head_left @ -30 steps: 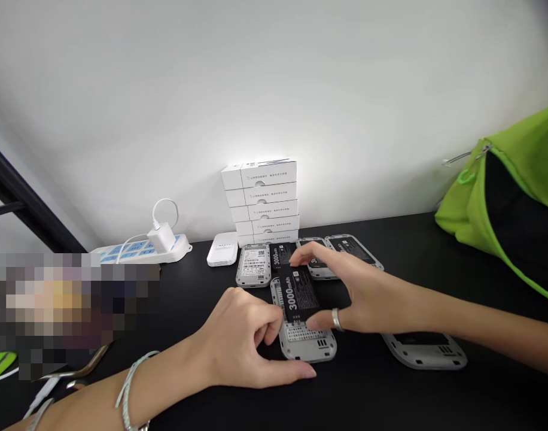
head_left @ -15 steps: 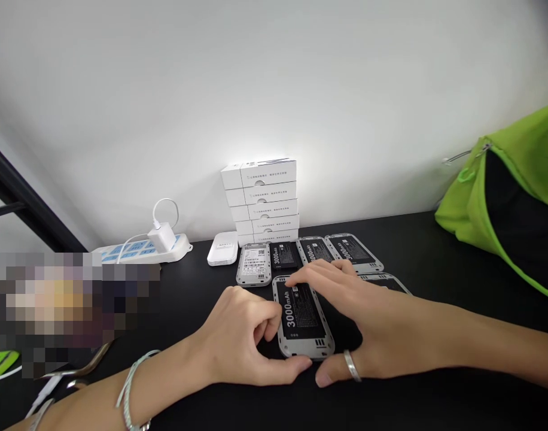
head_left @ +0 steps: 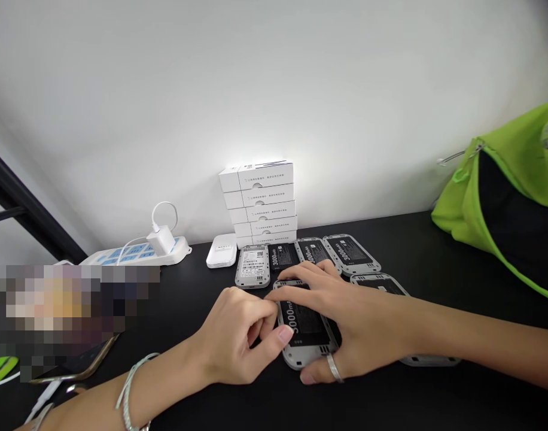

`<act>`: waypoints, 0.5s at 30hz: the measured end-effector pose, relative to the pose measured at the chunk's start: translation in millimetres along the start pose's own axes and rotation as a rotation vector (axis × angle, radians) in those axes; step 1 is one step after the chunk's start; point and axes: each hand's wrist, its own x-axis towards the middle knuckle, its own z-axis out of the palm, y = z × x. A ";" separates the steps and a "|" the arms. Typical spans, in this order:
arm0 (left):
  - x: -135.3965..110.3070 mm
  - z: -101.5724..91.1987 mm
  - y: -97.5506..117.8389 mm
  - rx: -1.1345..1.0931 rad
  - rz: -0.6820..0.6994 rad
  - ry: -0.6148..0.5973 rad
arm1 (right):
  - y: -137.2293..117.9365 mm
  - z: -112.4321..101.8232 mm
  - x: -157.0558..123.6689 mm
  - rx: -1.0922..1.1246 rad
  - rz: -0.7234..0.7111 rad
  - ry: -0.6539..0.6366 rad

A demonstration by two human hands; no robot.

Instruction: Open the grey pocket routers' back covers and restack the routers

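Note:
A grey handheld device [head_left: 298, 358] with its back off lies on the black table in front of me, a black battery [head_left: 307, 323] marked 3000mAh seated in it. My left hand [head_left: 242, 338] is at its left edge, fingers curled and thumb over the battery's lower left. From the right, my right hand [head_left: 341, 317] arches across the device, its fingers reaching the upper left edge and its thumb by the bottom edge. The fingertips of both hands meet at the left edge. My right hand hides the device's right side.
Behind stand several similar open devices [head_left: 377, 266], one without a battery [head_left: 252, 267], and a loose battery [head_left: 283, 257]. White covers [head_left: 221, 251] lie beside stacked white boxes [head_left: 265, 197]. A power strip [head_left: 179, 248] with a charger [head_left: 161, 240] is left, a green bag [head_left: 462, 197] right.
My right hand has shifted left across the device, its fingers now at the left edge. My left thumb has risen from the bottom edge onto the battery. The device has moved slightly.

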 end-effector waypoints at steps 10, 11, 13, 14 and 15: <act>-0.7 2.1 -1.0 0.029 0.009 -0.040 | 12.1 -1.4 -44.2 -0.026 0.178 -0.001; -0.5 2.4 -1.1 0.032 0.013 -0.042 | 12.4 -2.4 -46.1 -0.018 0.195 -0.015; 0.0 3.0 -1.1 0.039 0.021 -0.046 | 11.9 -4.9 -47.9 -0.023 0.207 -0.017; 0.1 3.3 -1.0 0.042 0.026 -0.051 | 11.6 -6.6 -47.9 -0.031 0.209 -0.010; 0.3 3.5 -0.8 0.047 0.033 -0.058 | 11.4 -8.7 -47.4 -0.039 0.209 -0.014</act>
